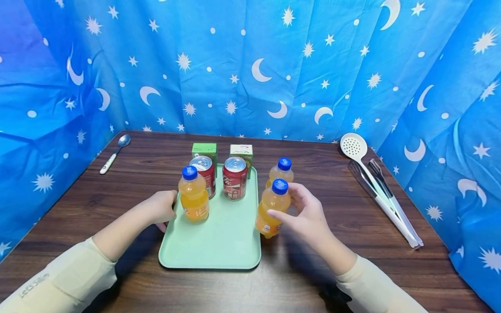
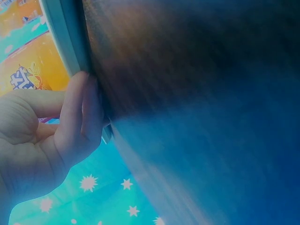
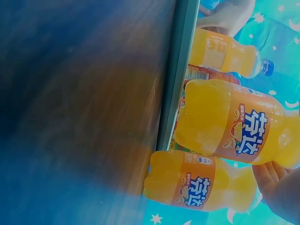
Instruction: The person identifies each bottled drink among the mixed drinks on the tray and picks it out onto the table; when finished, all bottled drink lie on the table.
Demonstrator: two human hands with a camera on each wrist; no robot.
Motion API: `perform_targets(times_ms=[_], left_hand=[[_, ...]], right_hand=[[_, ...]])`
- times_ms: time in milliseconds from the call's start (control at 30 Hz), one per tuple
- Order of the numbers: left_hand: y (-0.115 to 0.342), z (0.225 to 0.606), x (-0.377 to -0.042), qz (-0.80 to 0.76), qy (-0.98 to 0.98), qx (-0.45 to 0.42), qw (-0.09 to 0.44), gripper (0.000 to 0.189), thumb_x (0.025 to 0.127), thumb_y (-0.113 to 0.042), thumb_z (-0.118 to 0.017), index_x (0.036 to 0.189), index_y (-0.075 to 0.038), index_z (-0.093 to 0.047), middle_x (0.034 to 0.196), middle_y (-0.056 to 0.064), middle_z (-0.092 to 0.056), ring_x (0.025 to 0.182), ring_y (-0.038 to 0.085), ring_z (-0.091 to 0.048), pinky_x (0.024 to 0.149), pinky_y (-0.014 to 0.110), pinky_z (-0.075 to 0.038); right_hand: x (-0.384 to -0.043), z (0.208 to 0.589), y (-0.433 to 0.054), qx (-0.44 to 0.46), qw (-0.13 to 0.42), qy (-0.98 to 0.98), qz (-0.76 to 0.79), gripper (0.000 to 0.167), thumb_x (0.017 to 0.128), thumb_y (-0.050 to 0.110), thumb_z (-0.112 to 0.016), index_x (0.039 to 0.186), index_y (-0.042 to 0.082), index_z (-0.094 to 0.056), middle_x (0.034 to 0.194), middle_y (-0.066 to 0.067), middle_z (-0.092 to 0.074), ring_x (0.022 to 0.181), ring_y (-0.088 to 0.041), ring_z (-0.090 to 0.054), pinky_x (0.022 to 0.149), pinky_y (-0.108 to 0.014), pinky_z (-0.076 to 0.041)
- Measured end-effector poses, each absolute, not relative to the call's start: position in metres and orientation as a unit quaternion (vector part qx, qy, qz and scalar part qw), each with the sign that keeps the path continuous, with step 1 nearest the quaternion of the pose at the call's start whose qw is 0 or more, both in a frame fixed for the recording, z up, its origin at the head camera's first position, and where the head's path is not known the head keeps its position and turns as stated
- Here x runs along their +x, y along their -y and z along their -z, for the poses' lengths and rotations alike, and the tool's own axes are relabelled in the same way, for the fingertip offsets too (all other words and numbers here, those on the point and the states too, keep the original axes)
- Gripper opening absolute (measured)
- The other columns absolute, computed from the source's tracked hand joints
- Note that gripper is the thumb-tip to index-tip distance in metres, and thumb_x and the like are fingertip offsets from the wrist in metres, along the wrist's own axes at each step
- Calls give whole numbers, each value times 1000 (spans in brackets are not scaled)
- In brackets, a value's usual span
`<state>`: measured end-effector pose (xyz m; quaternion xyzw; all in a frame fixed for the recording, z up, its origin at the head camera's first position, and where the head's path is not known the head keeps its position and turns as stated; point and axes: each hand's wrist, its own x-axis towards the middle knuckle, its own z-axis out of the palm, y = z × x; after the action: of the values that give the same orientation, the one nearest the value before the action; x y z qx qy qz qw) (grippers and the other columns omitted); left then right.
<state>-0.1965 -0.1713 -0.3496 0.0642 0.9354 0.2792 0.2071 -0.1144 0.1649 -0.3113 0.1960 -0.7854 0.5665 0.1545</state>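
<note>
My left hand grips the left rim of a light green tray, its fingers curled at the edge in the left wrist view. With my right hand I hold an orange soda bottle with a blue cap by the tray's right edge; it looks raised off the table. Behind it a second orange soda bottle stands on the table, partly hidden. Another orange soda bottle stands on the tray's left side. Two red cans, one left and one right, stand farther back on it.
Behind the cans are a green carton and a white-topped carton. A spoon lies at the back left. To the right lie a white skimmer and other long-handled utensils. A blue star-patterned curtain surrounds the table.
</note>
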Motion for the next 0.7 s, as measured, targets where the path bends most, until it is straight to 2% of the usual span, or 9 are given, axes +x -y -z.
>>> perform_targets(times_ms=[233,533,700], left_hand=[[171,349,-197,-278,-936,67,207,24,82,10,-56,103,4,-49,81,14,-54,58,21,-60,46,31,-57],[171,349,-196,-277,-936,72,203,24,83,10,-57,104,4,-49,82,13,-54,58,20,-61,46,31,-56],[171,348,-195,-279,-935,67,206,23,83,10,-56,104,4,-49,83,14,-54,59,21,-61,46,31,-57]], right_hand=[[-115,315,-170,199,162,782,-568,51,69,-9,-77,114,-6,-53,110,-14,-62,103,-22,-60,92,-28,-50],[-125,335,-184,205,168,774,-575,51,71,0,-79,116,3,-55,111,-5,-62,105,-19,-60,93,-27,-49],[-125,337,-185,210,168,772,-576,53,70,-2,-79,116,2,-55,111,-6,-62,104,-19,-59,92,-27,-49]])
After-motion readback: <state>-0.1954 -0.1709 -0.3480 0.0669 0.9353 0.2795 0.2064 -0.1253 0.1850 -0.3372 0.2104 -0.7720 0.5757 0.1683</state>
